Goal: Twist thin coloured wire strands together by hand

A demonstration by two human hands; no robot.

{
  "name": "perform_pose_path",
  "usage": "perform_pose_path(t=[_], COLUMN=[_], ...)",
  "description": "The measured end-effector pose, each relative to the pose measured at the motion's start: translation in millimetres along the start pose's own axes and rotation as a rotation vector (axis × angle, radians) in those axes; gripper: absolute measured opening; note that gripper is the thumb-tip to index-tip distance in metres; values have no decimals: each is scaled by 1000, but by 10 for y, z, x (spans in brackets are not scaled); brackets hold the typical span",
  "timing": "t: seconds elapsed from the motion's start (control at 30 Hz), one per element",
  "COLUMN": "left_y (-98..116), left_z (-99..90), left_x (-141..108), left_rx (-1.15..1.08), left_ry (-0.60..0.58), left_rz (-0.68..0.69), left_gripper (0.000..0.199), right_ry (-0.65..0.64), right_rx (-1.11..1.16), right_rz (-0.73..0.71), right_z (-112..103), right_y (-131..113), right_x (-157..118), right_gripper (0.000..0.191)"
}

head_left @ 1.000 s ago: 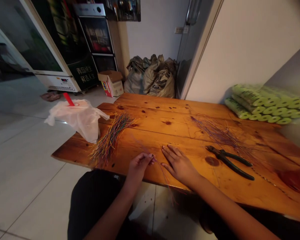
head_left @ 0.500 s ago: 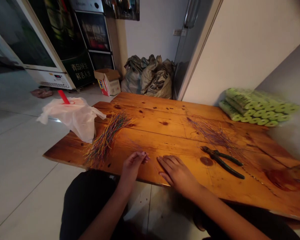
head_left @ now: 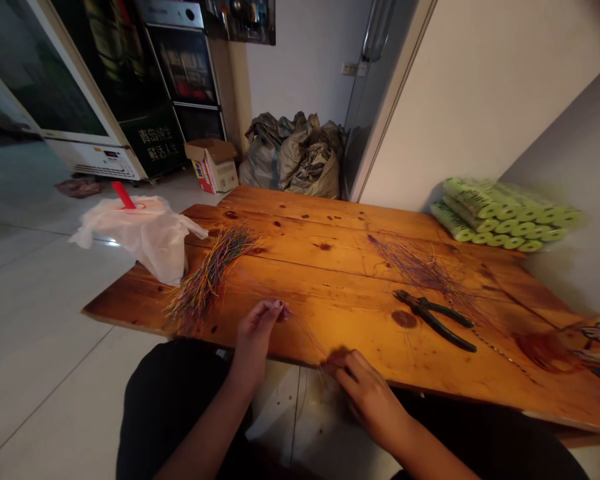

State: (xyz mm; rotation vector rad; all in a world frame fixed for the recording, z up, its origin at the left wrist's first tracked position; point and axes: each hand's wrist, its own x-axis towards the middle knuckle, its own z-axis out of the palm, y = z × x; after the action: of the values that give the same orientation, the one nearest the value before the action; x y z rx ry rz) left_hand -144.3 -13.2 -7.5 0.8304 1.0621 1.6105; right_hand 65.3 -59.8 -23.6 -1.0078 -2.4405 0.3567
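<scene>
Your left hand (head_left: 257, 331) pinches fine wires (head_left: 307, 331) at the fingertips, and your right hand (head_left: 370, 400) closes narrowly on them at the edge of the wooden table (head_left: 330, 223). To the left, a bundle of coloured wires (head_left: 207, 280) lies beside a white plastic bag (head_left: 140, 237). To the right lie pliers (head_left: 433, 319). Green rolls (head_left: 505, 220) are stacked beyond, and sacks (head_left: 293, 160) stand past the table by a cardboard box (head_left: 213, 165).

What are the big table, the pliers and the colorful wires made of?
The table looks like glossy varnished wood planks, with knots and grain. The pliers seem to be metal with dark, perhaps rubbery, grips. The thin colored wires look plastic-coated, though no metal inside shows.
</scene>
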Motion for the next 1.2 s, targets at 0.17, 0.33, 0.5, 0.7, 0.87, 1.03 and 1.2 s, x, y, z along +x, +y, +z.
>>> perform_pose_path(t=[0.17,0.33,0.5,0.7,0.87,1.03,1.2], left_y=[-3,-88,-200,-295,-315,-362,-337], left_z=[125,241,283,283,307,356,379], left_x=[-107,-215,-266,-298,-369,-446,-462], left_rx=[121,315,452,499,375,251,257], left_ry=[-205,-411,-425,-374,-285,-223,-232], left_rz=[-85,-46,48,-1,-79,-152,-172], left_gripper=[20,12,12,15,18,19,18], right_ry=[282,236,211,300,325,318,315], right_rx=[419,815,1057,1415,1620,1654,1503], right_rz=[483,585,680,825,853,889,882], right_z=[-52,-177,-197,-121,-64,-32,-4], right_y=[156,97,6,-31,-106,-132,-110], right_x=[178,366,352,311,322,314,289], right_gripper=[12,18,19,20,19,23,24])
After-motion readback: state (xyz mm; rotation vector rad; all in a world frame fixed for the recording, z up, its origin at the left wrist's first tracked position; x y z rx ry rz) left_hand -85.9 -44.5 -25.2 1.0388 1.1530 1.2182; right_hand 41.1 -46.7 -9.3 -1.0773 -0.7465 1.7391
